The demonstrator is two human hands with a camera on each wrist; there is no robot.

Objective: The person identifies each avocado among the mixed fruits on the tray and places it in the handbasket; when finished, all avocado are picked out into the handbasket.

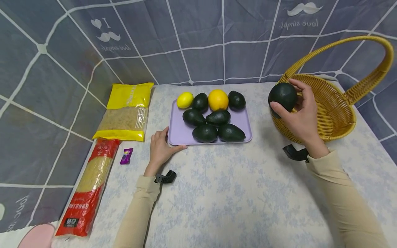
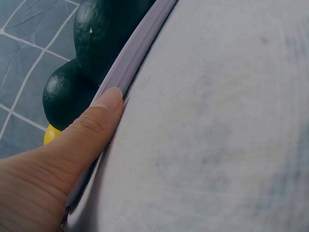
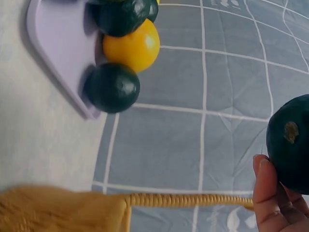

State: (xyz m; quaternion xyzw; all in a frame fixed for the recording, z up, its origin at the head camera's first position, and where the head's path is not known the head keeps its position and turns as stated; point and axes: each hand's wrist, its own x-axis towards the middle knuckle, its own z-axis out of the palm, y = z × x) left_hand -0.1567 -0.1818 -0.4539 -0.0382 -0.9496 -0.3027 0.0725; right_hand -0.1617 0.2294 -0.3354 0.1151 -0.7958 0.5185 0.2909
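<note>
My right hand (image 1: 302,113) grips a dark green avocado (image 1: 283,98) by its sides, over the left rim of a woven yellow basket (image 1: 336,113) with a tall handle. In the right wrist view a brown stem scar shows on this avocado (image 3: 292,145). On the left, my left hand (image 1: 161,148) touches the near left corner of a lilac tray (image 1: 181,137), its thumb (image 2: 91,125) lying straight along the front edge. Several avocados (image 1: 231,133), a lemon (image 1: 185,100) and an orange (image 1: 218,100) lie on the tray.
Left of the tray lie a yellow bag of pasta (image 1: 125,112), a red noodle packet (image 1: 90,186) and a small purple candy (image 1: 126,156). A pink round object (image 1: 37,237) shows at the lower left corner. Grey checked cloth (image 1: 198,41) hangs behind.
</note>
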